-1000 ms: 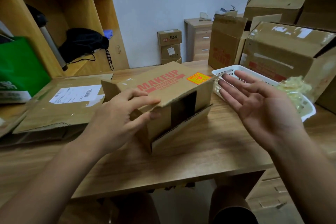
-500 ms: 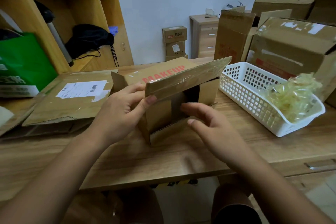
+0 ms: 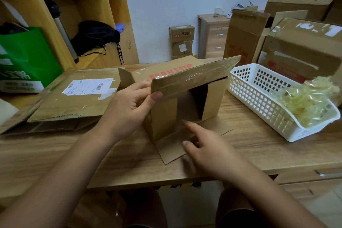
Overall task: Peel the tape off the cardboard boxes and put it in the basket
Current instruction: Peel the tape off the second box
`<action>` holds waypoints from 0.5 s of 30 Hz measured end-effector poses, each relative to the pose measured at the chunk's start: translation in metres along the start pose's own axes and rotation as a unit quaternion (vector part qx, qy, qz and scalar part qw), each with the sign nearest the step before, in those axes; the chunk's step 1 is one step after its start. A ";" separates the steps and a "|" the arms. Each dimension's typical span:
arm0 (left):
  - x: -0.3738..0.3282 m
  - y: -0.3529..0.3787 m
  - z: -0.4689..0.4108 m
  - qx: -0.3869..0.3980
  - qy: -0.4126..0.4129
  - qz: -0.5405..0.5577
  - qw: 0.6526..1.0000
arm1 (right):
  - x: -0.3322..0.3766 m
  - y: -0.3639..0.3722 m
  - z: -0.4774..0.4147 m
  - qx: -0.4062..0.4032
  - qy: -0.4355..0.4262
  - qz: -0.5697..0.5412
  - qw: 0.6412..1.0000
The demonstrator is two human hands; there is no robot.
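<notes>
A small cardboard box (image 3: pixel 214 96) printed MAKEUP lies on its side in the middle of the desk, open end toward me. My left hand (image 3: pixel 127 105) grips the near left corner of its raised top flap (image 3: pixel 196 76), which is covered with clear tape. My right hand (image 3: pixel 205 148) rests on the lower flap lying flat on the desk, fingers loosely spread, holding nothing. To the right stands a white plastic basket (image 3: pixel 257 98) with a crumpled wad of peeled tape (image 3: pixel 307 102) in its near end.
A flattened box (image 3: pixel 77 96) with a shipping label lies left of the small box. Large taped cartons (image 3: pixel 303 50) stand behind the basket. A wooden shelf unit with a green bag (image 3: pixel 24 57) is at the left. The desk's front edge (image 3: pixel 166 181) runs just below my hands.
My right hand dropped from an open palm by the basket to the box's lower flap. My left hand has tipped the taped top flap up toward me. The camera shifted left.
</notes>
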State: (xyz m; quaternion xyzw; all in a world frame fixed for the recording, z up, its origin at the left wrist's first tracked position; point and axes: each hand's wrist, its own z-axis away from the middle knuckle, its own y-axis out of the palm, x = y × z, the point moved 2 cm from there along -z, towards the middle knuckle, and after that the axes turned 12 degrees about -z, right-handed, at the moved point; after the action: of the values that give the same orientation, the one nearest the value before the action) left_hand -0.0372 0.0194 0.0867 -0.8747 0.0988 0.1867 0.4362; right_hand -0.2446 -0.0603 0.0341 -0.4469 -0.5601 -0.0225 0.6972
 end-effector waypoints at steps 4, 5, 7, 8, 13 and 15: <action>-0.002 0.001 -0.001 -0.002 -0.001 0.008 1.000 | -0.008 0.001 -0.004 -0.014 0.013 -0.018 1.000; -0.002 0.001 -0.001 0.000 -0.002 0.011 1.000 | -0.008 0.001 -0.008 -0.010 0.012 -0.028 0.999; -0.002 0.001 -0.001 0.000 -0.002 0.015 1.000 | -0.007 0.001 -0.017 0.009 0.024 -0.085 0.996; -0.002 0.001 -0.001 0.000 -0.002 0.014 1.000 | -0.006 0.002 -0.020 0.024 0.036 -0.131 0.990; -0.001 0.000 -0.001 0.000 -0.006 0.024 1.000 | -0.007 0.007 -0.022 0.043 0.026 -0.244 0.969; 0.001 -0.001 0.000 -0.001 -0.010 0.024 1.000 | -0.010 0.007 -0.018 0.039 0.008 -0.257 0.966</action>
State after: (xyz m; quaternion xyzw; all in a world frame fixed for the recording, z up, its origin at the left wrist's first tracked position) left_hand -0.0364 0.0200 0.0871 -0.8707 0.1149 0.2062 0.4315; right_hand -0.2306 -0.0726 0.0219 -0.2598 -0.6513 -0.1826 0.6892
